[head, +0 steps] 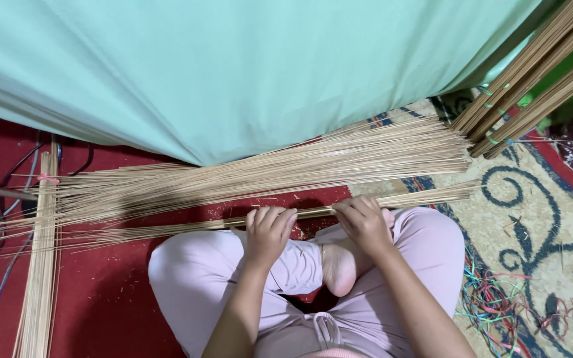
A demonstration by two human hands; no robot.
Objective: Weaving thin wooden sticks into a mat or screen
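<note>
- We see the left hand [268,232] and the right hand [364,222] both curled over one thin bundle of pale bamboo sticks [187,225], which lies across the lap, just in front of the crossed legs in pale pink trousers [426,245].
- The left fingers [274,215] wrap down over the top of the bundle, closed on it; the right fingers [353,207] do the same a little further along, also closed on it.
- Between the two hands we see a short bare stretch of the bundle; its long ends run out well past each hand to both sides.
- Just beyond the held bundle, a wide loose spread of the same thin pale sticks [286,169] lies on the red carpet [101,298], fanning out toward the left.
- Another flat sheaf of sticks [40,278] lies crosswise at the left edge.
- Tied bunches of thicker brown sticks [532,79] lean in at the upper right.
- A mint-green cloth [233,66] hangs over the top.
- A tangle of coloured strings [492,305] lies on the patterned beige rug [538,219], near the right knee.
</note>
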